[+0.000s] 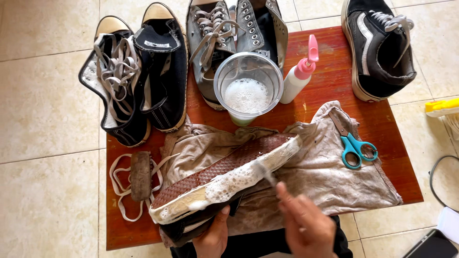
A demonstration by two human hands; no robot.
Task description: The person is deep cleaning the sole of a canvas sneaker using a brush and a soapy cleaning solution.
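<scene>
My left hand (213,237) grips a black sneaker (224,177) from below, turned on its side with its brown waffle sole up and white foam along the sidewall. In my right hand (306,224) is a small brush (266,173), blurred, with its head against the foamy sidewall. Under the shoe lies a dirty beige cloth (325,172) on a red-brown wooden table (334,81). A clear cup of soapy foam (248,88) stands just behind the shoe.
A white squeeze bottle with a pink cap (299,75) stands beside the cup. Teal scissors (353,145) lie on the cloth. Black high-tops (138,71), grey sneakers (224,33) and a black skate shoe (380,45) ring the back. A wooden brush (140,176) rests on loose laces.
</scene>
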